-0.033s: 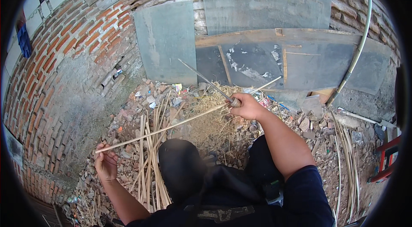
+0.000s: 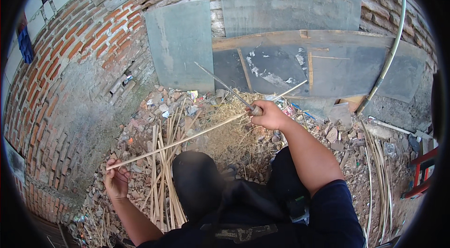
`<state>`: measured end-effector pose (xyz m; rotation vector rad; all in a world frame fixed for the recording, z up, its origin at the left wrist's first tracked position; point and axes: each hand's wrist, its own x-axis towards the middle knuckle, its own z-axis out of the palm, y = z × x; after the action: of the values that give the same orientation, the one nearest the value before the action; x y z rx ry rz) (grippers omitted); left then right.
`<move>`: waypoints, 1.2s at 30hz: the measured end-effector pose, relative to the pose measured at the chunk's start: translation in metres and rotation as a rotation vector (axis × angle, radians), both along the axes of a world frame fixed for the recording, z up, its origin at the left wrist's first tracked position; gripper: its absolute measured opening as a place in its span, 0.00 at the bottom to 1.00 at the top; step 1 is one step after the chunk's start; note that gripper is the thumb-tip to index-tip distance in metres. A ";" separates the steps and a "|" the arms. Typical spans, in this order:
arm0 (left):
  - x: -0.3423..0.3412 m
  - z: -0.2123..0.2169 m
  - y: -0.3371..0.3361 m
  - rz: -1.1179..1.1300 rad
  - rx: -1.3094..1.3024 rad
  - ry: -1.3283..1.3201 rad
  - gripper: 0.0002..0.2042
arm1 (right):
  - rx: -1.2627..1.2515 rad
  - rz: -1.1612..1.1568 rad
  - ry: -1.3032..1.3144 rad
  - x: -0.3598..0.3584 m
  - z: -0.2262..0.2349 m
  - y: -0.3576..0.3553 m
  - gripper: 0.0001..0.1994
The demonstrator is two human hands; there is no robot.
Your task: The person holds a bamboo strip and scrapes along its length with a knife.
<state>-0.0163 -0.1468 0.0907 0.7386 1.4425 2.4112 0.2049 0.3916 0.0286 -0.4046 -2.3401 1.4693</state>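
Item in work, as I read it: bamboo strip [image 2: 187, 138] pinched in left hand [image 2: 116, 181], right hand [image 2: 269, 114] fisted round knife [image 2: 229, 89] mid-shaving; split strips [image 2: 161, 187] piled below suggest several done.

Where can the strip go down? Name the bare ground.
Barest: the dirt right of the right hand, between the forearm and the loose strips by the red frame. Crowded: cut strips beside the left hand, rubble along the brick wall.
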 end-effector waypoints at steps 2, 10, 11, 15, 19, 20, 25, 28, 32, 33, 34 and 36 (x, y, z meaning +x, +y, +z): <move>0.005 -0.010 -0.014 -0.073 -0.083 -0.035 0.23 | 0.008 -0.036 -0.001 -0.001 0.000 0.001 0.16; 0.027 -0.022 -0.006 0.165 -1.295 0.038 0.29 | -0.079 -0.014 -0.034 -0.003 0.016 -0.006 0.21; 0.026 -0.033 -0.011 0.166 -1.296 0.037 0.29 | -0.081 -0.012 -0.035 0.000 0.010 -0.008 0.21; 0.044 -0.052 0.044 0.273 -1.370 0.520 0.25 | 0.008 -0.016 -0.054 0.003 0.021 -0.014 0.22; 0.051 -0.061 0.072 0.232 -1.272 0.878 0.22 | 0.019 0.013 0.031 0.005 0.015 -0.016 0.22; 0.053 -0.058 0.077 0.157 -1.352 0.738 0.20 | 0.052 0.018 0.081 0.006 0.013 -0.017 0.22; 0.063 -0.075 0.073 0.100 -1.364 0.759 0.17 | -0.018 0.043 0.169 0.009 0.019 -0.016 0.24; 0.074 -0.087 0.073 0.128 -1.236 0.670 0.19 | -0.051 0.046 0.210 0.008 0.016 -0.005 0.25; 0.085 -0.099 0.065 0.149 -1.237 0.527 0.20 | 0.157 0.021 0.353 0.007 0.018 0.000 0.16; 0.086 -0.099 0.066 0.147 -1.240 0.525 0.20 | 0.155 0.021 0.349 0.009 0.018 0.002 0.16; 0.087 -0.099 0.068 0.166 -1.230 0.516 0.20 | 0.180 -0.037 0.344 0.010 0.019 0.005 0.17; 0.089 -0.101 0.069 0.190 -1.219 0.503 0.20 | 0.333 -0.136 0.394 0.011 0.022 0.007 0.20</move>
<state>0.0723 -0.0778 -0.0099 0.8559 2.7544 0.9784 0.2156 0.3983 0.0503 -0.1614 -2.1332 0.9679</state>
